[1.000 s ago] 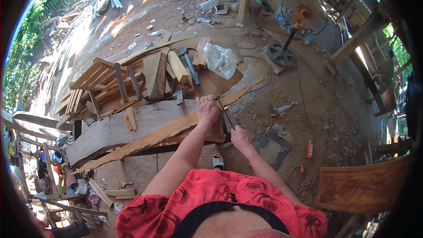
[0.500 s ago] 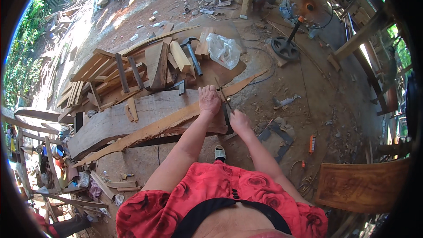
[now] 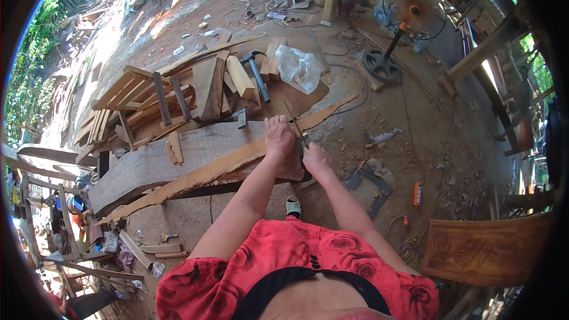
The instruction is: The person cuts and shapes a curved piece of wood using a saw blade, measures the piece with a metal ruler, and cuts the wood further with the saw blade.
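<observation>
My left hand (image 3: 279, 135) is closed over a long, rough-edged wooden strip (image 3: 201, 173), pressing it down. That strip lies slantwise across a broad, weathered grey plank (image 3: 139, 166), and its far end sticks out past the plank's right end. In my right hand (image 3: 316, 159), the fingers are wrapped round the handle of a narrow handsaw (image 3: 291, 115). Its thin blade crosses the strip just right of my left hand and points away from me. The handle itself is mostly hidden by my fingers.
Beyond the plank lie a heap of wood offcuts (image 3: 207, 89), a hammer (image 3: 258, 80) and a clear plastic bag (image 3: 298, 70). A standing fan (image 3: 382, 66) is at the far right. A polished wooden board (image 3: 486, 250) lies near right, by an orange power strip (image 3: 417, 194).
My right hand has slid slightly forward and left, carrying the saw blade farther across the strip. My left hand keeps its hold on the strip.
</observation>
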The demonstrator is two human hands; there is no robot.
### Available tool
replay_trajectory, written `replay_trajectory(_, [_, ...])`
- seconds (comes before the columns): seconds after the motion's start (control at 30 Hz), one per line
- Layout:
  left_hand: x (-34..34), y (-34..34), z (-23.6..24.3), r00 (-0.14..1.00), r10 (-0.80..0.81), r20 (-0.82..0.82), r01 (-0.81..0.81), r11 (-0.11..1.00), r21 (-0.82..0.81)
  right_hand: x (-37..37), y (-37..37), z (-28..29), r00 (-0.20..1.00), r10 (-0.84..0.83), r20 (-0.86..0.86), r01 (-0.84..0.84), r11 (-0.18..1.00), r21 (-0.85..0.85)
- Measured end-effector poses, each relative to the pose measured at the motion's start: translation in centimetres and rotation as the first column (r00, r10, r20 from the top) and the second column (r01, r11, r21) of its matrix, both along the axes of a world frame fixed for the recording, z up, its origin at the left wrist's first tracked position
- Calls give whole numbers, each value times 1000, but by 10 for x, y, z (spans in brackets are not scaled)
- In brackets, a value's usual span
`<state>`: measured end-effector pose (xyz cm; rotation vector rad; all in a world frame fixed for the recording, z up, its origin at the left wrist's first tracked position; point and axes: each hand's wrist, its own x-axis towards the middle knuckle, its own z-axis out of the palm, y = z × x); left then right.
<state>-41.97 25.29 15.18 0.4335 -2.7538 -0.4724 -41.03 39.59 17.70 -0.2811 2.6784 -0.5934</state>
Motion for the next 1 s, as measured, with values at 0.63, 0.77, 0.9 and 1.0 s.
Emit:
replay_trajectory(0.63, [4,-7,-8,993,47,-105,-44,999,29,28,31,0,998,57,17,-57,998,-8])
replay_trajectory(0.77, [6,-7,-2,996,61,-61,-58,997,58,46,47,-1,997,48,52,-49,999,14])
replay_trajectory(0.9, [4,-3,-3,996,39,-77,-33,997,73,15,12,8,999,36,4,-36,999,-2])
replay_trajectory(1.0, [2,-3,-3,996,36,-85,-32,998,44,5,8,-2,997,42,-58,-42,999,10])
